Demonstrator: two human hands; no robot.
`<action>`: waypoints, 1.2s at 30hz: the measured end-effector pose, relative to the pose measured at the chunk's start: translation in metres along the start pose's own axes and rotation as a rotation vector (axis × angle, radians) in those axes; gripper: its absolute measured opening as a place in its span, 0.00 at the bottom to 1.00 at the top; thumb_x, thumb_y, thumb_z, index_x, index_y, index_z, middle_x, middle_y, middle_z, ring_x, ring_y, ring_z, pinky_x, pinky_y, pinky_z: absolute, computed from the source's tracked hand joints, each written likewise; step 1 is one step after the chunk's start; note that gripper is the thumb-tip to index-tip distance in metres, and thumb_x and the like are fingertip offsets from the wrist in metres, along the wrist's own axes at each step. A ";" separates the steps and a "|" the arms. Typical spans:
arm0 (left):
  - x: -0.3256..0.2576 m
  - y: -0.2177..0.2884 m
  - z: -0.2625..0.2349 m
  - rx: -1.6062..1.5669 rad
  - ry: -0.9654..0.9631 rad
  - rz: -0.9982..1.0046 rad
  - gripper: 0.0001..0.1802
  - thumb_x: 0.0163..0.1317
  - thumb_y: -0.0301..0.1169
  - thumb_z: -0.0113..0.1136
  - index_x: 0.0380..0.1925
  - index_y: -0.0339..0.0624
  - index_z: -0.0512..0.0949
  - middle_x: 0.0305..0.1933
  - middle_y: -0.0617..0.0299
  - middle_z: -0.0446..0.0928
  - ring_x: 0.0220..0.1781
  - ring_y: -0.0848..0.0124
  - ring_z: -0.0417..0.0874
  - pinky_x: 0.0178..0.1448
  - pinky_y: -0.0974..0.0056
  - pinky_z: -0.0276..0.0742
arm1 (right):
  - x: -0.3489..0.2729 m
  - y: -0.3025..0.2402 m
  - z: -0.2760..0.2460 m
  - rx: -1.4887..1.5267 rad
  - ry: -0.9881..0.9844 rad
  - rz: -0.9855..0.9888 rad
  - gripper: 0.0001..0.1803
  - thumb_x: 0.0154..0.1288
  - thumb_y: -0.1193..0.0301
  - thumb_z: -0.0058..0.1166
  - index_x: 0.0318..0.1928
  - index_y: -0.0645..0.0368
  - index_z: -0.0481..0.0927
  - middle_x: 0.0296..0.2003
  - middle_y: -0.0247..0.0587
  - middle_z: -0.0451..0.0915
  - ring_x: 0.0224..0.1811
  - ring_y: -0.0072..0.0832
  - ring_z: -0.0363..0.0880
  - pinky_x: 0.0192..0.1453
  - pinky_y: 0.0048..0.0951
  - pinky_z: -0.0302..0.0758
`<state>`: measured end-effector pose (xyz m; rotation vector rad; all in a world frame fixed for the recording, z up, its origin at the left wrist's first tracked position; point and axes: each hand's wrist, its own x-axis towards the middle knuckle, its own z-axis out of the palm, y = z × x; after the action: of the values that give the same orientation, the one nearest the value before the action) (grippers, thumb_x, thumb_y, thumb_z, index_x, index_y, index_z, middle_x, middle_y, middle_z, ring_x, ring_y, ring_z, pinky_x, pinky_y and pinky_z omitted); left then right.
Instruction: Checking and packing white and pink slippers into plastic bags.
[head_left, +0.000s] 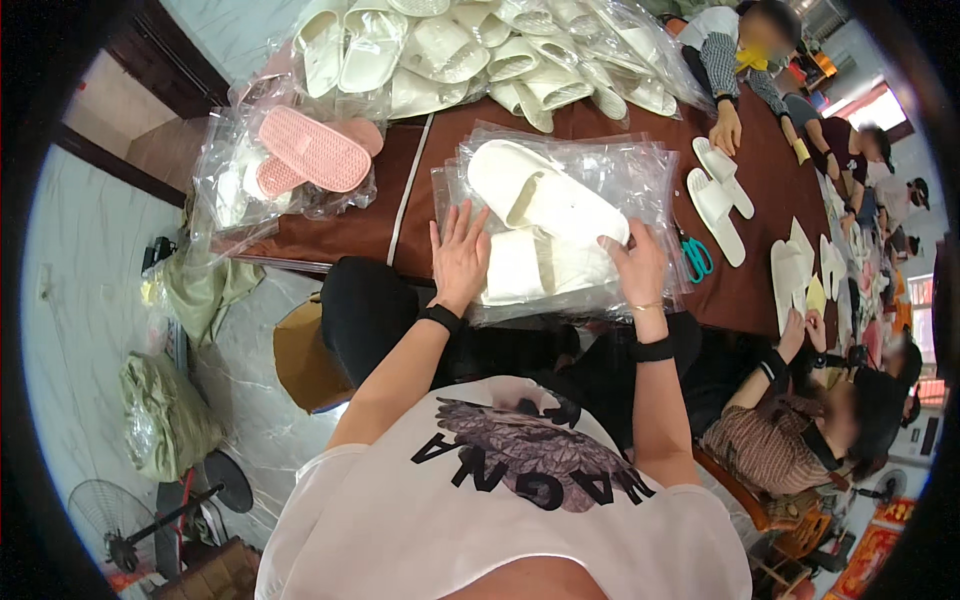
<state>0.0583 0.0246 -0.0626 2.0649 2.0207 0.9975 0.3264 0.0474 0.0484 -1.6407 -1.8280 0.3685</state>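
A white slide slipper (580, 207) lies at a slant over a second white slipper (512, 268), on a stack of clear plastic bags (655, 185) at the table's near edge. My right hand (642, 268) grips the upper slipper's right end, thumb on top; its other fingers are partly hidden. My left hand (461, 258) is open, fingers spread, resting on the bags beside the lower slipper's left end.
Bagged white slippers (450, 50) heap at the back of the brown table (400, 200). Pink slippers (315, 150) lie left on plastic. Teal-handled scissors (697, 258) and more white slippers (715, 215) lie right, where co-workers' hands (726, 130) are busy.
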 end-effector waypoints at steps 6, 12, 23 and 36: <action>0.001 0.005 -0.005 0.041 -0.030 0.026 0.25 0.68 0.38 0.45 0.66 0.56 0.67 0.73 0.56 0.61 0.75 0.53 0.57 0.75 0.37 0.42 | 0.017 0.016 -0.014 0.161 -0.341 0.193 0.22 0.54 0.60 0.67 0.44 0.62 0.81 0.30 0.41 0.81 0.32 0.29 0.77 0.40 0.30 0.73; 0.002 0.010 -0.007 0.103 -0.076 0.025 0.26 0.68 0.40 0.46 0.67 0.57 0.66 0.73 0.58 0.61 0.76 0.54 0.55 0.74 0.36 0.43 | 0.020 0.080 0.004 0.331 -0.407 0.168 0.22 0.58 0.62 0.66 0.44 0.68 0.81 0.37 0.38 0.82 0.37 0.22 0.78 0.43 0.26 0.74; 0.003 0.004 -0.007 0.132 -0.128 0.034 0.25 0.71 0.40 0.47 0.68 0.57 0.64 0.74 0.65 0.58 0.78 0.57 0.49 0.75 0.34 0.37 | 0.011 0.113 -0.086 0.876 -0.229 0.544 0.16 0.64 0.71 0.60 0.50 0.66 0.79 0.41 0.37 0.82 0.40 0.24 0.80 0.42 0.24 0.78; -0.016 0.003 -0.041 -0.060 -0.065 -0.124 0.10 0.66 0.34 0.57 0.33 0.37 0.78 0.74 0.53 0.56 0.78 0.50 0.47 0.73 0.33 0.41 | 0.020 0.086 0.001 1.024 -0.377 0.488 0.23 0.63 0.68 0.62 0.53 0.70 0.76 0.45 0.41 0.81 0.44 0.26 0.79 0.48 0.26 0.75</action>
<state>0.0422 -0.0058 -0.0352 1.8916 2.0324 0.9445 0.3926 0.0818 0.0018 -1.2482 -1.0610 1.6020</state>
